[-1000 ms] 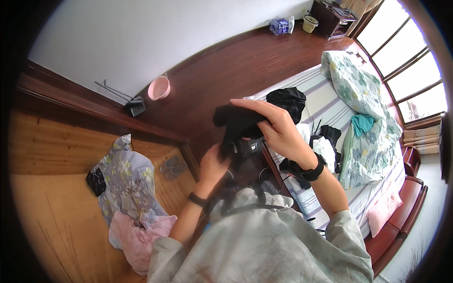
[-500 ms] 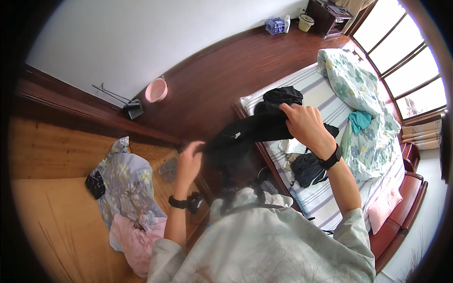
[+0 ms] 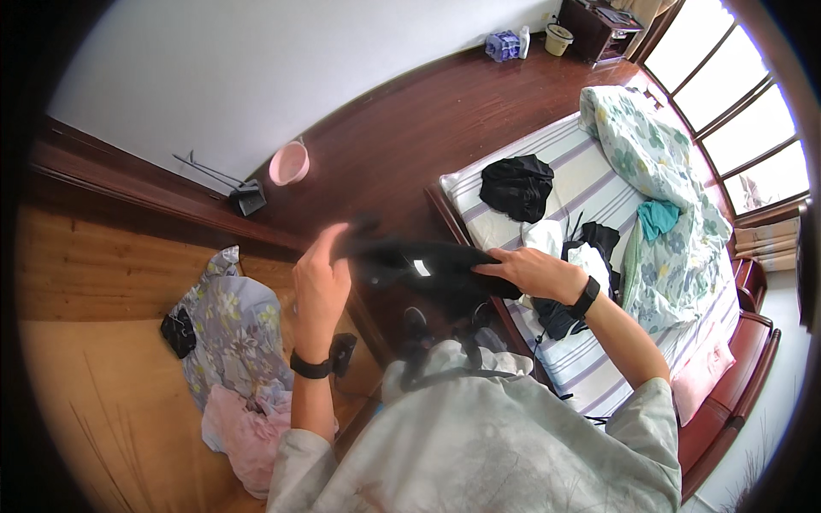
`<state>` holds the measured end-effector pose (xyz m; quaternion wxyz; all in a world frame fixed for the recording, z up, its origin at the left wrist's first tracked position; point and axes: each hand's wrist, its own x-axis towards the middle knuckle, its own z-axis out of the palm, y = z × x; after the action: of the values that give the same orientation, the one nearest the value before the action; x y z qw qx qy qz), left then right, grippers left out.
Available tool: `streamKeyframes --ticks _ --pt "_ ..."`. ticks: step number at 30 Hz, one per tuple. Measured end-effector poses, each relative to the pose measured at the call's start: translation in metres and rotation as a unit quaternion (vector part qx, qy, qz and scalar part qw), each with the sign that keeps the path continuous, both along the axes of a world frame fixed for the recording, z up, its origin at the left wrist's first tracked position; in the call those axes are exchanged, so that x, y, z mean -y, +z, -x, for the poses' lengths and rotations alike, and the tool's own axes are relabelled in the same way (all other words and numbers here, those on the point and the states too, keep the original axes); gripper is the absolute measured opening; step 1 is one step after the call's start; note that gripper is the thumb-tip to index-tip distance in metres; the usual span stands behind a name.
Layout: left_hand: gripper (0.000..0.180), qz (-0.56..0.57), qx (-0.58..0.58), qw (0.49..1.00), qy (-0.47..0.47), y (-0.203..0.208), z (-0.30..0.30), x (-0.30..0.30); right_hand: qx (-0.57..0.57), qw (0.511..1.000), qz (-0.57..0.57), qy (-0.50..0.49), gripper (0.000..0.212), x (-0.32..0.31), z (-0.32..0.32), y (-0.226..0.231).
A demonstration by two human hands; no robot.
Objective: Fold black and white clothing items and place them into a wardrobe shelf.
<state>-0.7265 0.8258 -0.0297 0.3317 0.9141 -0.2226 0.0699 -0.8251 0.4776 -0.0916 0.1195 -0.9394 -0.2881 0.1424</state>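
Note:
A black garment (image 3: pixel 449 258) hangs stretched between my two hands, blurred by motion, with a small white label near its upper edge. My left hand (image 3: pixel 320 278) pinches one end, its fingertips partly smeared. At the other end my right hand (image 3: pixel 540 274) grips the edge between thumb and fingers, beside the bed. Another black piece of clothing (image 3: pixel 516 188) lies crumpled on the striped bed sheet (image 3: pixel 560 145). Closer to my right forearm are white clothes (image 3: pixel 542 234) and more dark clothes (image 3: pixel 601 238) in a loose heap.
A floral quilt (image 3: pixel 637 141), a teal cloth (image 3: pixel 658 221) and a pink pillow (image 3: pixel 703 374) are on the bed. To my left, grey floral bedding (image 3: pixel 235 329) and pink fabric (image 3: pixel 248 432) lie on a wooden surface. A pink basin (image 3: pixel 289 163) and dustpan (image 3: pixel 248 197) stand by the wall.
My right hand has come down and left from over the bed, drawing the black garment nearly level. My left hand has risen slightly. The black clothing on the bed is now uncovered.

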Motion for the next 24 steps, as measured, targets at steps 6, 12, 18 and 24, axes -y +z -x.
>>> streamKeyframes --ticks 6,12,18,24 --pt "0.043 -0.089 0.072 0.993 -0.013 0.015 0.005 -0.002 -0.065 0.986 -0.144 -0.057 0.051 0.005 -0.001 -0.002" --pt "0.035 -0.159 0.126 0.951 -0.232 -0.003 -0.009 -0.027 -0.091 0.996 -0.004 -0.025 0.031 0.011 0.001 -0.002" --pt "0.030 -0.222 0.147 0.910 -0.318 0.002 0.002 -0.031 -0.011 0.998 0.006 -0.058 0.037 0.005 -0.001 0.016" --pt "0.037 -0.276 0.024 0.898 -0.343 -0.019 -0.004 -0.048 0.044 0.996 -0.045 -0.064 0.041 0.007 -0.010 0.032"
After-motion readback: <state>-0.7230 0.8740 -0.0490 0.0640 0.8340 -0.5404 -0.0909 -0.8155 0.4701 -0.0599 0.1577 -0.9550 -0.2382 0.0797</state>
